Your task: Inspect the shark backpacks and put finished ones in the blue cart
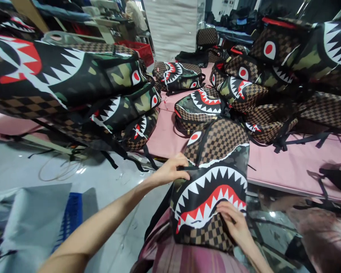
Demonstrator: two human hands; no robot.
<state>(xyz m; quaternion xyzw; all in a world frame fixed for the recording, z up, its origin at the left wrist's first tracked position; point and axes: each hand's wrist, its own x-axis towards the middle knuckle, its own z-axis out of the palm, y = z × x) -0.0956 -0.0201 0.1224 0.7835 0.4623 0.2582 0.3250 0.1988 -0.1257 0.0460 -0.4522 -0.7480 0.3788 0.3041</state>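
A backpack (216, 167) with a brown checker pattern, camouflage patches and a red-and-white shark mouth stands upright on my lap. My left hand (170, 170) pinches the backpack's upper left edge, fingers closed on the fabric. Low on the front of the bag, my right hand (234, 222) presses against the checkered pocket under the shark mouth, its fingers curled onto the cloth.
Several identical shark-mouth backpacks lie on the pink table (287, 167) ahead and in a tall stack (74, 87) at the left. A blue crate (71, 216) stands on the grey floor at lower left. A red basket (139, 49) is behind the stack.
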